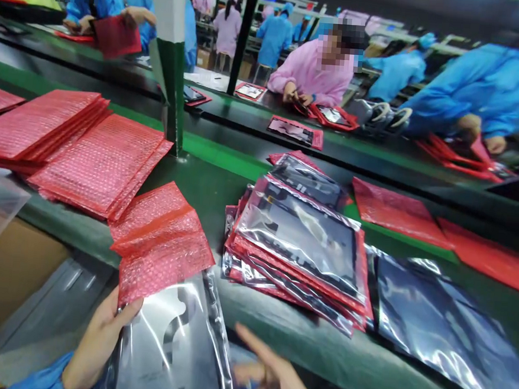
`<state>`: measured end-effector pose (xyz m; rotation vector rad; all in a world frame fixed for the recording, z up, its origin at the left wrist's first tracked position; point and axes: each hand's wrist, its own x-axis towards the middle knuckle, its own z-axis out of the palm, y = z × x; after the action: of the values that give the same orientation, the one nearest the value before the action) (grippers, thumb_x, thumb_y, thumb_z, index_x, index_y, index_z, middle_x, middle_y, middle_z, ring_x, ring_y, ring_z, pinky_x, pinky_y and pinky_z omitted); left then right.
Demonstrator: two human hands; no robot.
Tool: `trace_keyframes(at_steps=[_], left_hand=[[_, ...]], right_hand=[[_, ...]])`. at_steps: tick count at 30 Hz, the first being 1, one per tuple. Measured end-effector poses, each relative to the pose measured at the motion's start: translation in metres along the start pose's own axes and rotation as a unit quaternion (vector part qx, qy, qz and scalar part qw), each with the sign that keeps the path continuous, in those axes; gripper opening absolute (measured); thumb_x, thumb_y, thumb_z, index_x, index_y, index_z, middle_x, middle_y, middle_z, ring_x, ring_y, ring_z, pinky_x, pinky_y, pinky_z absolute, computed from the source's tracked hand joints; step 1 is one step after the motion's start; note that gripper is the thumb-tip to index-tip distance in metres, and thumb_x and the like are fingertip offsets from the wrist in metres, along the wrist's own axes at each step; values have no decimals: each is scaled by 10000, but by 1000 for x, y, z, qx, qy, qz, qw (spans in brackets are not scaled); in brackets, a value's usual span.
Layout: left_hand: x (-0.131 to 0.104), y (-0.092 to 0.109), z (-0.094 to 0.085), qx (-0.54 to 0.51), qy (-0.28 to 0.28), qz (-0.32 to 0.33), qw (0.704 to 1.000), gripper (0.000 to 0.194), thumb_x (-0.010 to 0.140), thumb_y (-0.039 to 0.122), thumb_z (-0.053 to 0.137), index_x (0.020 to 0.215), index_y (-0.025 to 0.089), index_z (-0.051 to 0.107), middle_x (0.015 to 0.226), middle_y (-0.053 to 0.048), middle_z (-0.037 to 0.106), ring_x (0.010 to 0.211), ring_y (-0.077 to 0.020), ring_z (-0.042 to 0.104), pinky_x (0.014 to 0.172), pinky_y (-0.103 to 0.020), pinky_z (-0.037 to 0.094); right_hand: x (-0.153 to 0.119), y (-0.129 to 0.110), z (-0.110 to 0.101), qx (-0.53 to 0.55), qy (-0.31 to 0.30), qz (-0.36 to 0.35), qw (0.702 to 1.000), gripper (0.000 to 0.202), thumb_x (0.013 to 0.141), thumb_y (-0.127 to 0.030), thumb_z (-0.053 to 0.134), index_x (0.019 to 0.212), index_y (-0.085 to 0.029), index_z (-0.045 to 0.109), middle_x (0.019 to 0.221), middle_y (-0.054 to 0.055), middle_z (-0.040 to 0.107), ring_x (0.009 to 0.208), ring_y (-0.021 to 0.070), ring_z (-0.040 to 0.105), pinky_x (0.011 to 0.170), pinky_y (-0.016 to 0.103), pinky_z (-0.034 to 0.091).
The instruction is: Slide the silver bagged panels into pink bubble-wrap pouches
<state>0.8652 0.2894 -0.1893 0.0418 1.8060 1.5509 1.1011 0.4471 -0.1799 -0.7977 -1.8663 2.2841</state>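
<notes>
My left hand (103, 329) pinches the red pouch (161, 264) at the long bag's (155, 353) upper end, lower centre. My right hand (280, 374) hangs open, just right.

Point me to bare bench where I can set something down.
The green bench has one bare patch, bordered left by the post and red pouches, right by the stack of wrapped panels. A narrow strip shows along the near edge below that stack. It's crowded left under pouches and right under dark bags.
</notes>
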Motion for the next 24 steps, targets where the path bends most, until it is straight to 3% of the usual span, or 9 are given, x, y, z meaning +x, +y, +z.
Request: trace_keyframes(at_steps=[2,4,8,11,13,15,17,20,24], left_hand=[[-4,-2,0,13,0,-8,1000,713,518,622,783,1052,166,657,1210,-100,659,1232,-332,519,1101,-398,352],[-7,-5,-1,19,3,-19,1000,704,490,633,790,1015,181,664,1195,-85,670,1252,-325,505,1112,-393,342],[-14,-15,-10,24,22,-20,999,643,493,644,784,951,205,679,1177,-65,681,1264,-316,498,1130,-403,318],[-18,-21,-18,20,57,-6,998,608,520,655,768,929,213,688,1184,-58,677,1271,-305,492,1155,-408,268],[-19,-22,-20,12,73,-11,997,628,496,651,783,932,210,688,1189,-64,673,1270,-308,489,1163,-413,246],[-19,-22,-19,4,75,-23,997,654,469,645,799,940,204,687,1194,-73,669,1270,-313,485,1159,-421,249],[-19,-21,-17,3,66,-27,997,662,470,643,798,949,200,688,1195,-78,668,1266,-314,487,1150,-420,261],[-17,-21,-13,19,47,-23,998,665,476,651,787,949,192,696,1190,-84,670,1241,-322,505,1144,-415,268],[-14,-24,-15,34,49,-13,998,645,506,650,762,948,184,704,1171,-96,676,1238,-331,504,1139,-424,270]], right_hand=[[31,0,1,36,30,-17,999,814,760,-567,729,1430,-268,378,893,34,654,771,183,618,642,280,479],[69,3,10,21,111,-60,992,817,770,-597,681,1398,-165,387,719,-7,595,599,135,534,562,242,427],[114,9,27,-89,270,-129,950,485,844,-613,522,870,-142,631,601,28,573,555,149,518,567,266,405],[109,14,28,-92,241,-124,958,450,861,-585,506,767,-161,625,670,73,638,582,170,578,588,280,451],[100,16,25,-54,180,-97,977,476,858,-581,500,1000,-142,617,808,98,686,629,195,631,539,282,493],[97,16,22,0,112,-72,991,623,834,-545,534,1285,-121,460,1008,129,691,745,215,673,548,293,533],[101,14,20,-3,86,-83,993,687,831,-476,542,1374,-100,355,1033,127,695,809,210,684,647,304,554],[114,10,18,-165,144,-153,964,382,894,-353,423,1161,-128,575,893,89,719,800,207,690,726,298,524],[111,13,21,-297,200,-194,913,349,916,-303,351,900,-147,663,756,106,691,677,266,670,598,321,422]])
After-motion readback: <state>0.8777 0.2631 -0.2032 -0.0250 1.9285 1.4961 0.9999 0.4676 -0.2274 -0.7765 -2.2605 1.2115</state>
